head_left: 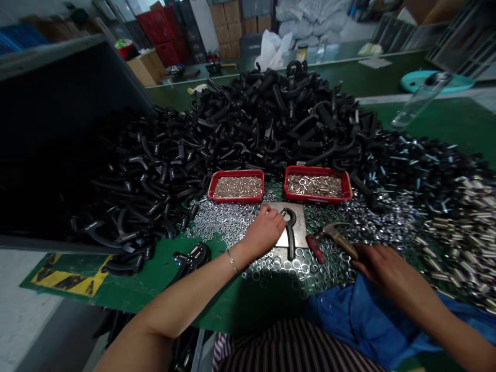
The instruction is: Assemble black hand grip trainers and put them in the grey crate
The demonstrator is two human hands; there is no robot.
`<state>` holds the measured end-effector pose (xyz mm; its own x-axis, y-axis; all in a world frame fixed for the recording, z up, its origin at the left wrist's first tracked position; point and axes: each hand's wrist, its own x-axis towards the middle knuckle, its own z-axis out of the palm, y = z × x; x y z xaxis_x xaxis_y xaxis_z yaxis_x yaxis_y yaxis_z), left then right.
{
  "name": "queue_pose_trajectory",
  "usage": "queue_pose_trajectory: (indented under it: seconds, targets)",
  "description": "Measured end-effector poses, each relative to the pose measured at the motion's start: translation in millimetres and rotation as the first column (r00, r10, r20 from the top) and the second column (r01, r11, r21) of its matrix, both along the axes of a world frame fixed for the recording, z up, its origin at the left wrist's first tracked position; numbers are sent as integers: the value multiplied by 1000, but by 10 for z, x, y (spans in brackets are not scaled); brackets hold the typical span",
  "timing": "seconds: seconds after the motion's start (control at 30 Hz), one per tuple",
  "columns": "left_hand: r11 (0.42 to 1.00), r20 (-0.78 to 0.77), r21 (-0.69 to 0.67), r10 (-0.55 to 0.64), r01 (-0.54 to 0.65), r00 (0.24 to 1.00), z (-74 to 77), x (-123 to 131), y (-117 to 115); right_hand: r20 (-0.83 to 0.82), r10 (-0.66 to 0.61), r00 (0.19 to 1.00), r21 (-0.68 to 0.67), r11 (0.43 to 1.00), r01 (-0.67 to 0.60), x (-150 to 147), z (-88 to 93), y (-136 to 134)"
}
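Two hands in view. Left hand lies unclenched on one steel plate, fingers at its top-left corner, just beside one black hook part seated on the plate. Right hand is clenched round the handle of one hammer, its head just right of the plate. Loose steel washers surround the plate, too many to count. Behind it sit two red trays: left tray and right tray, both full of small silver parts. One more black part lies toward the table's near edge. Black hook parts heap toward the far edge, uncountable. Silver sleeves pile at the right edge. One blue cloth hangs at the near edge.
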<state>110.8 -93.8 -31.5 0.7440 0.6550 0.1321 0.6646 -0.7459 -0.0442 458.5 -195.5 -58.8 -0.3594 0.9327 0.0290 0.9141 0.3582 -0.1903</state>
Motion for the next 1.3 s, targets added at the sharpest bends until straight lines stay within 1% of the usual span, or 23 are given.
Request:
queue_pose_trajectory:
  seconds: [0.1,0.23,0.3,0.37,0.43,0.47,0.53,0.57,0.6,0.63,0.7,0.77,0.8,0.87,0.9,0.93,1.0,1.07,1.1,1.13,1.2,1.27,1.3]
  targets:
    - [997,53,-53,62,-59,997,-24,-45,-19,-13,11,1000,61,998,-11,-37,12,41]
    - [968,258,-203,197,-146,946,4,-167,-35,-28,34,999,133,991,-30,-47,178,93]
    - [954,329,-216,272,-209,904,70,-280,56,-16,4,1000,189,982,0,-35,268,130]
    - [930,351,-178,364,-320,863,157,-433,251,-43,-23,999,209,977,32,-41,342,195]
    - [885,301,-123,465,-450,832,237,-611,525,-119,-32,992,105,993,45,-96,420,275]
    - [852,238,-98,522,-514,819,266,-699,672,-164,-40,986,13,999,43,-149,469,310]
    - [784,63,-77,620,-616,782,295,-850,942,-251,-87,964,-168,985,45,-303,593,348]
    - [758,-21,-79,648,-648,761,295,-905,1049,-295,-117,948,-219,974,52,-398,663,348]
    - [740,-84,-87,661,-666,746,284,-945,1130,-336,-140,931,-235,970,61,-500,729,339]
    - [733,-122,-96,663,-674,739,266,-969,1184,-369,-153,917,-223,972,73,-604,784,326]
    - [735,-126,-97,660,-671,741,218,-975,1215,-405,-144,903,-146,985,92,-796,839,312]
    - [737,-111,-72,664,-672,740,169,-951,1177,-368,-107,924,-114,991,69,-948,809,340]
    - [733,-99,-55,672,-678,734,147,-938,1147,-334,-89,938,-151,988,40,-1005,773,370]
    - [718,-54,-27,694,-695,718,103,-928,1093,-296,-63,953,-305,952,-32,-1083,702,439]
    - [713,-15,-30,701,-701,713,81,-934,1076,-308,-67,949,-370,928,-54,-1107,679,467]
    - [710,30,-44,704,-703,709,60,-949,1067,-340,-86,936,-394,917,-59,-1123,667,487]
    - [708,111,-86,706,-701,699,28,-993,1072,-415,-136,900,-337,941,-13,-1135,658,502]
    - [717,199,-146,696,-681,690,22,-1026,1087,-404,-160,901,-254,965,58,-1124,634,504]
    - [728,255,-175,684,-663,683,31,-1026,1087,-371,-162,915,-256,964,67,-1110,608,508]
    - [746,322,-203,662,-634,677,49,-1009,1077,-333,-159,929,-291,955,59,-1089,574,516]
    - [803,465,-253,590,-539,661,93,-917,1011,-306,-153,940,-405,914,17,-1032,499,540]
    - [858,563,-292,511,-422,649,128,-756,883,-364,-182,913,-487,873,-20,-972,439,555]
    - [875,596,-334,485,-351,640,135,-658,804,-402,-213,891,-506,862,-22,-947,420,552]
